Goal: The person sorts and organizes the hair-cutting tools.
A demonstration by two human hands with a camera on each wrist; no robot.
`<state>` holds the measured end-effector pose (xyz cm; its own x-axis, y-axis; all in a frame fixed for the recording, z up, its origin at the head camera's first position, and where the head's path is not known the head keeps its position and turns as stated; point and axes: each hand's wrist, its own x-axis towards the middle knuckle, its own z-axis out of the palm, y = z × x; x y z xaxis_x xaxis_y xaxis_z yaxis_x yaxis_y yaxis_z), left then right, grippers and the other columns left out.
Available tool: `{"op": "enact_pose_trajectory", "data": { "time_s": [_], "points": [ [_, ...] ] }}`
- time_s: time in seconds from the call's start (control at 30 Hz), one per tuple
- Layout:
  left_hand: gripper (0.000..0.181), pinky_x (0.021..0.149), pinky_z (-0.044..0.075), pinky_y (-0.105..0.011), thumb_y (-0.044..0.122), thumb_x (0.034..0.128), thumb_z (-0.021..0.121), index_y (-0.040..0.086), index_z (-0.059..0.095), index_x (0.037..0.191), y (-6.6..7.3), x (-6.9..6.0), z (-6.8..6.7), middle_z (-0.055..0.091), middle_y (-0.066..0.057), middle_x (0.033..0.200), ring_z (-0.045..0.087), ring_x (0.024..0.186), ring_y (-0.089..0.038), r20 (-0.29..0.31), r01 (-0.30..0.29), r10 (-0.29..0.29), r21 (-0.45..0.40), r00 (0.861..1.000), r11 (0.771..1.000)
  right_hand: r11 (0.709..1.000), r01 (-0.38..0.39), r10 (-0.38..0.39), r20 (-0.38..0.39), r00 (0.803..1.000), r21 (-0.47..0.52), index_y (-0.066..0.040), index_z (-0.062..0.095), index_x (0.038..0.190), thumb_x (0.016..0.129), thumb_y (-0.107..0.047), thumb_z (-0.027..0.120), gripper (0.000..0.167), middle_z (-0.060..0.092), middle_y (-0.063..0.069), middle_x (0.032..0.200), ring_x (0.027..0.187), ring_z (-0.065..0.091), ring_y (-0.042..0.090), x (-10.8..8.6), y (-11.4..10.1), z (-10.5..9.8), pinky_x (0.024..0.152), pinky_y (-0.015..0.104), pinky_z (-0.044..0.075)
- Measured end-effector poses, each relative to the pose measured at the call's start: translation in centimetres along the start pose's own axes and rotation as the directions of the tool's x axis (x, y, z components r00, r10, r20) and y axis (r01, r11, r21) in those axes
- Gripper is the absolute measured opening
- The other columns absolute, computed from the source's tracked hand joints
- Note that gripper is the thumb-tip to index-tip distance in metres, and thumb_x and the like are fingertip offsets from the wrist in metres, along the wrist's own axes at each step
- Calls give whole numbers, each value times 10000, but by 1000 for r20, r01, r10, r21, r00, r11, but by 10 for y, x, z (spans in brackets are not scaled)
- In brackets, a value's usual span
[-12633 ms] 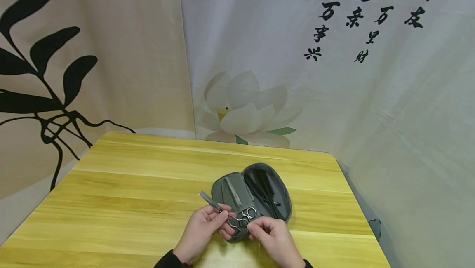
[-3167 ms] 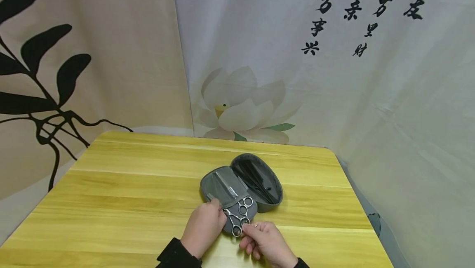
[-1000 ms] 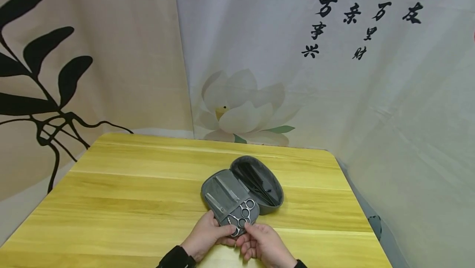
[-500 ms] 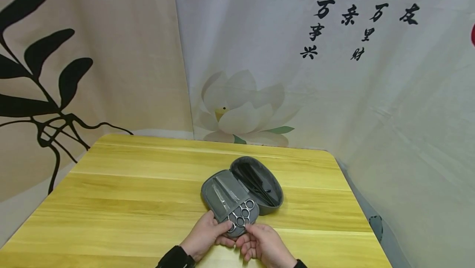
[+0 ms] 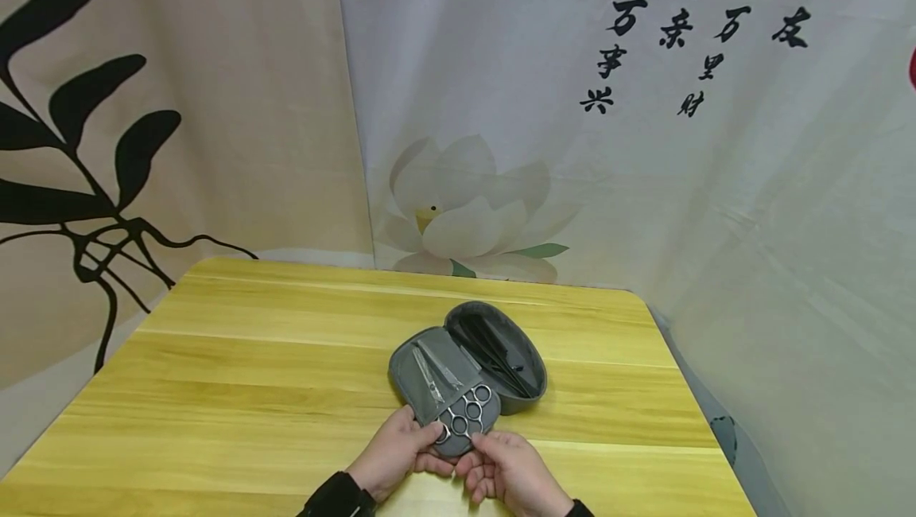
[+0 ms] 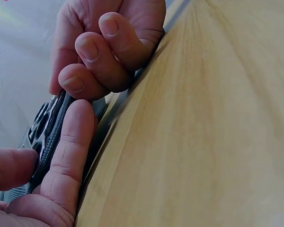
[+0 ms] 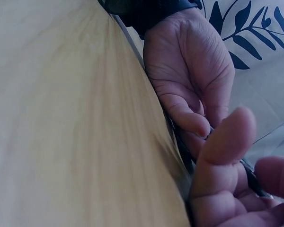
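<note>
A grey zippered scissors case (image 5: pixel 401 370) lies unfolded on the wooden table. Two pairs of metal scissors sit side by side in its left half, blades under a see-through pocket and finger rings out. The left hand (image 5: pixel 390 453) grips the case's near left edge, its thumb on a ring of the nearer scissors (image 5: pixel 459 425) and its fingers below the edge. At the near right edge the right hand (image 5: pixel 511 465) pinches the rim, thumb beside the same rings; its other fingers are curled, as the left wrist view shows. Scissor rings (image 6: pixel 40 125) show there edge-on.
Dark slender tools (image 5: pixel 494 350) lie in the case's deeper right half. The wooden table (image 5: pixel 250 382) reaches back to a printed cloth backdrop (image 5: pixel 472 103) with a lotus, leaves and writing.
The nearer scissors, held over the case in the oldest frame, now sit in the pocket. Over the last second their blades tilted upright and their rings shifted slightly left. Both hands barely moved.
</note>
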<state>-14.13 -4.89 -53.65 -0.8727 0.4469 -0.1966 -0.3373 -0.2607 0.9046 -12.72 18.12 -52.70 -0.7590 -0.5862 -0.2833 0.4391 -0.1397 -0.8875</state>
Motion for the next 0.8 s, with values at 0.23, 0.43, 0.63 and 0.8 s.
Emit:
{"op": "enact_pose_trajectory", "data": {
  "time_s": [0.23, 0.43, 0.63, 0.8],
  "points": [
    [331, 760, 669, -308, 106, 1138, 478, -118, 313, 1318, 1, 0, -1, 772, -172, 1027, 777, 814, -183, 10, 5, -5, -3, 1000, 1000, 999, 15, -16, -3, 1000, -29, -58, 687, 1006, 1155, -302, 481, 353, 708, -52, 824, 682, 651, 42, -1, 1, 0, 643, 223, 607],
    [337, 767, 671, -310, 95, 1146, 456, -132, 297, 1337, 2, -2, -1, 768, -169, 1034, 776, 814, -181, 2, 9, -9, 4, 1000, 1000, 998, 10, -12, -39, 999, -57, -22, 684, 1021, 1145, -260, 513, 318, 706, -39, 821, 678, 647, 53, -2, 1, 3, 633, 233, 605],
    [350, 770, 671, -313, 107, 1147, 470, -134, 300, 1335, 2, -2, -1, 771, -200, 1040, 780, 806, -183, -4, 5, -5, 10, 1000, 1000, 998, 9, -14, -72, 997, -68, -5, 683, 1025, 1137, -237, 529, 300, 706, -29, 824, 668, 638, 59, -2, 0, 6, 620, 232, 598],
    [356, 784, 674, -319, 97, 1148, 464, -148, 307, 1353, 2, -2, -1, 770, -239, 1090, 788, 811, -192, -6, -1, 1, 3, 1000, 1000, 998, 6, -12, -90, 996, -69, -11, 680, 1026, 1153, -295, 495, 362, 712, -31, 849, 675, 633, 63, -2, 0, 8, 619, 230, 591]
  ]
}}
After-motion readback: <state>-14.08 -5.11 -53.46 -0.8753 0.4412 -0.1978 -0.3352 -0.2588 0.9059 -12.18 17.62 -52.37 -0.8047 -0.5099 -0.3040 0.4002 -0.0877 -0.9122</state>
